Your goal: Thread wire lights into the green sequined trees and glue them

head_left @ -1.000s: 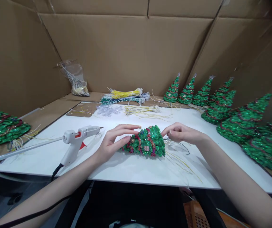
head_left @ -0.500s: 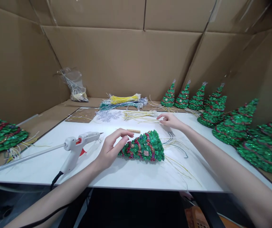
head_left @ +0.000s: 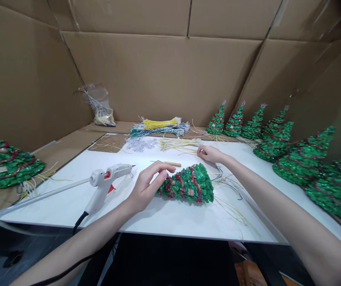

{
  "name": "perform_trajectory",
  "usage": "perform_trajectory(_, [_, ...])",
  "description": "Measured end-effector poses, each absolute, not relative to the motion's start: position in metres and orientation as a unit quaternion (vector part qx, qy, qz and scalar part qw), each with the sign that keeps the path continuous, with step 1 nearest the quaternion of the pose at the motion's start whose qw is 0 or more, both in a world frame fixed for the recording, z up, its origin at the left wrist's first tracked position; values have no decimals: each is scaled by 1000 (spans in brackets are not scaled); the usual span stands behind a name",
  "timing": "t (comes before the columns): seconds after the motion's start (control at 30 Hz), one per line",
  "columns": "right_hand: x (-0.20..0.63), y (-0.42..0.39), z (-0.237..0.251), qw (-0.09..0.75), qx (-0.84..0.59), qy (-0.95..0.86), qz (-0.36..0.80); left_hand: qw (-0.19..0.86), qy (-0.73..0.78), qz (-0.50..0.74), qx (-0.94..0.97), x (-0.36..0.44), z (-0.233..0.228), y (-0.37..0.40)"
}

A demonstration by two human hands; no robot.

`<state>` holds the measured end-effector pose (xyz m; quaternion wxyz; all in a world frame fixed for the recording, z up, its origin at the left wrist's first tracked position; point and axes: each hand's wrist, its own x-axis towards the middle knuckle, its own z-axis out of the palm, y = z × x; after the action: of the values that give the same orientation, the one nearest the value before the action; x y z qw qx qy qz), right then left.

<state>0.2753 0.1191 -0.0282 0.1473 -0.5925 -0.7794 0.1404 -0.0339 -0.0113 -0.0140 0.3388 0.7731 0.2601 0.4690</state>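
Observation:
A small green Christmas tree (head_left: 194,184) with red garland and tiny ornaments lies on its side on the white board, wires trailing from its base. My left hand (head_left: 148,184) is curled round its narrow tip, which the fingers hide. Beyond the tree, my right hand (head_left: 209,153) has thumb and forefinger pinched together at the ends of a loose bunch of thin yellow and white wires (head_left: 178,143); a wire seems to be in the pinch. A wooden-handled awl (head_left: 173,164) lies just behind my left fingers.
A white hot glue gun (head_left: 107,180) stands left of my left hand, its cord beneath my forearm. Clear plastic pieces (head_left: 140,145) and tied wire bundles (head_left: 160,126) lie at the back. Several finished trees (head_left: 304,157) line the right; another tree (head_left: 8,163) stands left.
My right thumb and fingers have closed into a pinch at the wire ends. The whole view has shifted slightly, and my left hand stays on the tree.

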Motion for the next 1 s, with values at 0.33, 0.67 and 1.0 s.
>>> perform_trajectory(0.33, [283,96,3,259,-542,-790,124,346,280,476,758,-30,-8,-4])
perform_trajectory(0.67, [264,71,11,428,-450,-743,251,355,333,469,737,-8,4,17])
perform_trajectory(1.0, [216,26,30,435,-355,-753,342,304,180,550,757,26,36,29])
